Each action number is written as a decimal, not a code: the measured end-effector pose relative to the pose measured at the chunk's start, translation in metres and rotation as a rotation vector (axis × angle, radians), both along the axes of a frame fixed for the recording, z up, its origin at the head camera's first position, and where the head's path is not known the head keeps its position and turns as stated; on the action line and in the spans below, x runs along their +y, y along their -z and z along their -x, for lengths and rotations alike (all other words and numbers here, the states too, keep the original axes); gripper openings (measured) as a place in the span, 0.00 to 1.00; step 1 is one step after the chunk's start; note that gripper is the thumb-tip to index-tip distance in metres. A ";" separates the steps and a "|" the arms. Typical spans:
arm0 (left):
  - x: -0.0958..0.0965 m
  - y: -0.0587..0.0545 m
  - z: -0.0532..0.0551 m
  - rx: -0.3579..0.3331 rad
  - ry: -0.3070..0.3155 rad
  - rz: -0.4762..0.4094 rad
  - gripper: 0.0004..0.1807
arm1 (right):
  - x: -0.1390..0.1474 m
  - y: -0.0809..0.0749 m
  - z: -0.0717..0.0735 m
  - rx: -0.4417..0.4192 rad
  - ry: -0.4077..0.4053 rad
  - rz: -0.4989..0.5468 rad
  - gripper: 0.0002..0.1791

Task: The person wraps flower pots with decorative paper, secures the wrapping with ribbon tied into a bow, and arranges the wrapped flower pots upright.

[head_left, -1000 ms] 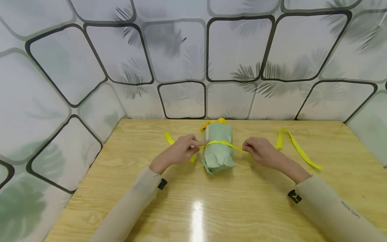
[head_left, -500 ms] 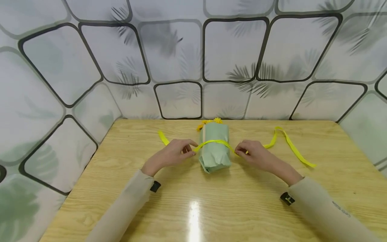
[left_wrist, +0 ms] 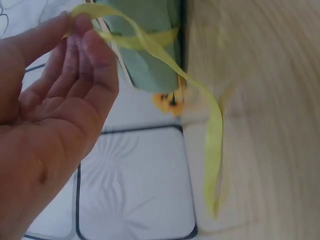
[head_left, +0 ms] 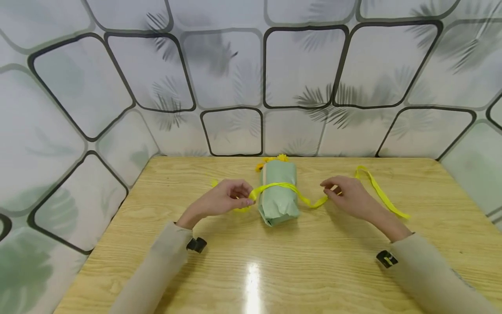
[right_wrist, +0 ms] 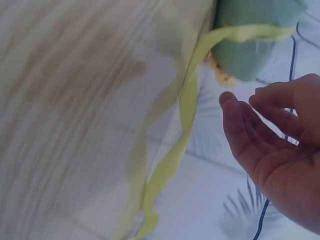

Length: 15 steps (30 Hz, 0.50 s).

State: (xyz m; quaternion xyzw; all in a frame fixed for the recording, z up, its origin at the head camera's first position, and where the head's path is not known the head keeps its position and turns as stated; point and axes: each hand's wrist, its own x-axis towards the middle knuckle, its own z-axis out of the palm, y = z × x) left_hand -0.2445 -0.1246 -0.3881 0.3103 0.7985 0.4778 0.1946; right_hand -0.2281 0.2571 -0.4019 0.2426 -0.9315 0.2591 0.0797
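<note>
A bundle in pale green wrapping paper (head_left: 279,172) lies on the table, orange-yellow flowers (head_left: 282,157) showing at its far end. Across its middle runs a yellow ribbon (head_left: 382,195). My left hand (head_left: 219,198), left of the bundle, pinches the ribbon between thumb and fingertip; in the left wrist view the ribbon's loose tail (left_wrist: 214,145) hangs beyond the fingers. On the right, my right hand (head_left: 351,198) hovers over the ribbon's other length. The right wrist view shows that hand (right_wrist: 275,145) with bent fingers and nothing between them, apart from the ribbon (right_wrist: 187,107).
The wooden table (head_left: 219,270) reflects a bright streak of light near the front. Behind and left of it stands a patterned wall covering (head_left: 235,131) with dark outlines and leaf prints. A black strap (head_left: 387,259) shows at the right sleeve.
My right hand has let go of the ribbon and moved right, and the ribbon there sags lower. My left hand has taken a pinch on the ribbon beside the bundle.
</note>
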 end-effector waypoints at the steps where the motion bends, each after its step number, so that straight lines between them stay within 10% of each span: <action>1: 0.002 0.001 -0.001 -0.034 -0.015 -0.044 0.09 | 0.005 -0.001 0.002 -0.008 0.040 -0.011 0.11; 7: 0.015 0.005 -0.005 -0.185 -0.090 -0.201 0.19 | 0.046 -0.002 0.020 -0.082 0.295 -0.070 0.16; 15: 0.030 0.011 -0.007 0.022 -0.334 -0.178 0.09 | 0.089 0.007 0.039 -0.161 0.489 -0.091 0.29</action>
